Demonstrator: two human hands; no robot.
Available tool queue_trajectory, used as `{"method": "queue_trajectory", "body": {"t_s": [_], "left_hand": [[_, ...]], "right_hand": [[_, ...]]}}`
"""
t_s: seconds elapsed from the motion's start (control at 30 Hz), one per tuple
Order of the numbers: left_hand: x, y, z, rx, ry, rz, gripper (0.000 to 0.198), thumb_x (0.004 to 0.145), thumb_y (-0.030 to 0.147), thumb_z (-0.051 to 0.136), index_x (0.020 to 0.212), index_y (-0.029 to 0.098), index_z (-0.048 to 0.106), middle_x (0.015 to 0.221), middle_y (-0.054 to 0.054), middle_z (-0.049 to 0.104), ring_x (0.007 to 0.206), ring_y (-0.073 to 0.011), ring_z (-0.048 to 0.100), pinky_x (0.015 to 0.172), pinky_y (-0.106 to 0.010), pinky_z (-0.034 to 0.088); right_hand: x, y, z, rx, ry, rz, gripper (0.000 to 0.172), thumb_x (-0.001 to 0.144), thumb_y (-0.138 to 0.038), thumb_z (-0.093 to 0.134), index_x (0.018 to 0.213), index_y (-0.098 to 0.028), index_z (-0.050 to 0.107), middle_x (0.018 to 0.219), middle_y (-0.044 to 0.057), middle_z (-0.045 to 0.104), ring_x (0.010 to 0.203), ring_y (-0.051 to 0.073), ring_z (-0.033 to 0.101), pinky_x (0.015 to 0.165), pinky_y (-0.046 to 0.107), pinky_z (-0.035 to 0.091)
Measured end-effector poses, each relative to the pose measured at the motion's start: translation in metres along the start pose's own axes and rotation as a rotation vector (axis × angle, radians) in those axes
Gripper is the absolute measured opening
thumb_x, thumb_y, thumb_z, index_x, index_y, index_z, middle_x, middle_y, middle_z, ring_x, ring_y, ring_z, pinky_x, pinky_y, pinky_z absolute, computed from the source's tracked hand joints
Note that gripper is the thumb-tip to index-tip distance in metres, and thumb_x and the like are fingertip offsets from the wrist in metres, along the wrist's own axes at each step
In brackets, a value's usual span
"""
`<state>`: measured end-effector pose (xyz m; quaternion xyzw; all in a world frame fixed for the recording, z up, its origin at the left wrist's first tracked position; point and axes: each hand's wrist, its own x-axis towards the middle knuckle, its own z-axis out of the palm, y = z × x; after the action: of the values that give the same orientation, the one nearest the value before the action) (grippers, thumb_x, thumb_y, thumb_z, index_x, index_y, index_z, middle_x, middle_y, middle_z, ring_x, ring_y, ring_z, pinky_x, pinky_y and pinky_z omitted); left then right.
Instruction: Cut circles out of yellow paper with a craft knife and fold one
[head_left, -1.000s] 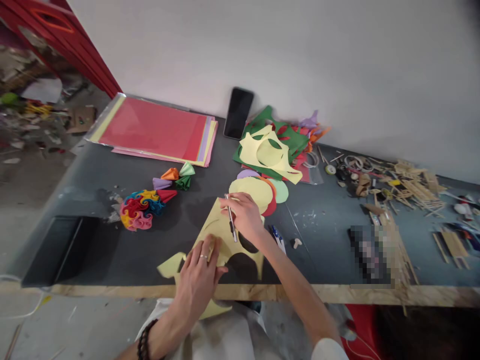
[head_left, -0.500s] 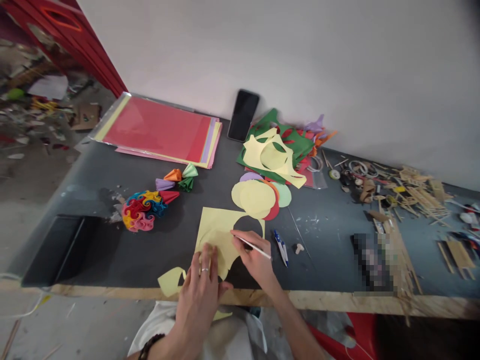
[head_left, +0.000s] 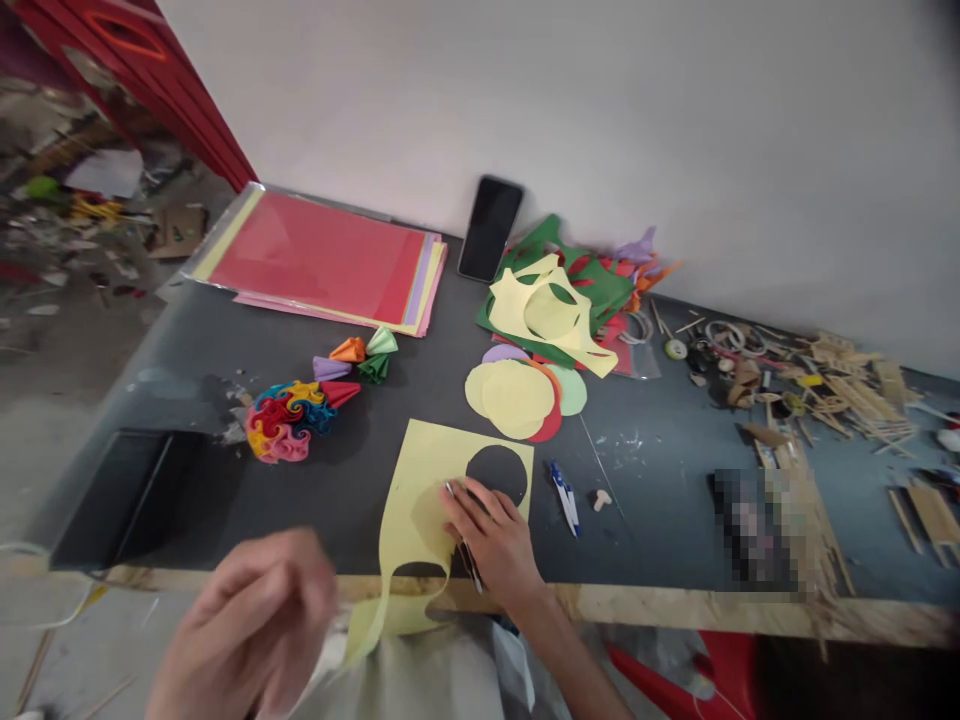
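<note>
A yellow paper sheet [head_left: 411,480] lies at the table's front edge, its lower part drooping over the edge. It has a round hole at the right and a cut-out curve lower down. My right hand [head_left: 496,545] rests on it, fingers closed around a slim pen-like tool [head_left: 471,568] held low against the palm. My left hand [head_left: 251,620] is raised off the paper at lower left, blurred, fingers curled in; whatever it may hold is hidden. Overlapping paper circles [head_left: 517,393], yellow on top, lie behind the sheet. A blue-and-white compass [head_left: 565,498] is right of my right hand.
Paper offcuts [head_left: 555,300] are heaped beside a phone [head_left: 490,228] leaning on the wall. Coloured sheets in a plastic sleeve [head_left: 322,255] lie back left. Folded paper cones [head_left: 360,355], a curled paper ornament [head_left: 289,420] and a black case [head_left: 112,500] sit left; wooden sticks [head_left: 847,385] clutter the right.
My left hand has lifted off the paper and swung down to the left. My right hand has shifted slightly left and down, with the tool turned back. The sheet's front part now droops.
</note>
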<state>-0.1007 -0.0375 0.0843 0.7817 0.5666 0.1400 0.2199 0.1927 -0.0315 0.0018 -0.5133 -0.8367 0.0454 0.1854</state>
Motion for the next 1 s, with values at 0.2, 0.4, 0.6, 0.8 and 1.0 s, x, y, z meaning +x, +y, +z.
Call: {"method": "queue_trajectory", "body": {"t_s": [0.2,0.4,0.6,0.8,1.0], "left_hand": [[0.069,0.028,0.061,-0.202,0.071,0.123,0.033,0.106,0.023,0.047,0.129,0.027,0.070,0.120,-0.002,0.079,0.116,-0.0153,0.071,0.104,-0.031,0.060],[0.048,0.034,0.106,0.268,0.033,0.213,0.054,0.098,0.006,0.046,0.151,0.014,0.053,0.150,-0.013,0.065,0.145,-0.0227,0.057,0.118,-0.035,0.052],[0.046,0.036,0.108,0.420,-0.025,0.232,0.063,0.099,0.008,0.040,0.162,0.017,0.041,0.154,-0.013,0.062,0.146,-0.0238,0.055,0.118,-0.037,0.050],[0.049,0.031,0.112,0.398,-0.029,0.232,0.075,0.096,0.004,0.040,0.168,0.019,0.027,0.152,-0.011,0.064,0.145,-0.0219,0.056,0.117,-0.035,0.050],[0.049,0.028,0.117,0.369,0.022,0.238,0.074,0.093,0.005,0.047,0.165,0.018,0.036,0.148,-0.011,0.068,0.139,-0.0239,0.060,0.113,-0.036,0.052]], "right_hand": [[0.004,0.005,-0.004,0.069,-0.036,-0.054,0.051,0.098,-0.025,0.066,0.147,-0.040,0.060,0.138,-0.003,0.075,0.126,0.023,0.073,0.088,0.039,0.069],[0.005,0.002,-0.007,0.240,0.027,0.074,0.073,0.098,-0.016,0.055,0.164,-0.040,0.035,0.129,0.000,0.080,0.121,0.025,0.076,0.089,0.041,0.069],[0.013,0.002,-0.014,0.492,0.290,0.406,0.032,0.097,-0.021,0.057,0.121,-0.033,0.075,0.088,0.005,0.081,0.076,0.023,0.076,0.071,0.038,0.066],[0.033,0.010,-0.008,0.881,0.119,0.732,0.020,0.091,-0.043,0.074,0.101,-0.026,0.076,0.085,0.003,0.082,0.069,0.019,0.075,0.064,0.030,0.064],[0.039,0.007,0.003,0.774,0.108,0.718,0.023,0.096,-0.043,0.067,0.089,-0.024,0.077,0.077,0.001,0.081,0.066,0.017,0.074,0.063,0.026,0.060]]}}
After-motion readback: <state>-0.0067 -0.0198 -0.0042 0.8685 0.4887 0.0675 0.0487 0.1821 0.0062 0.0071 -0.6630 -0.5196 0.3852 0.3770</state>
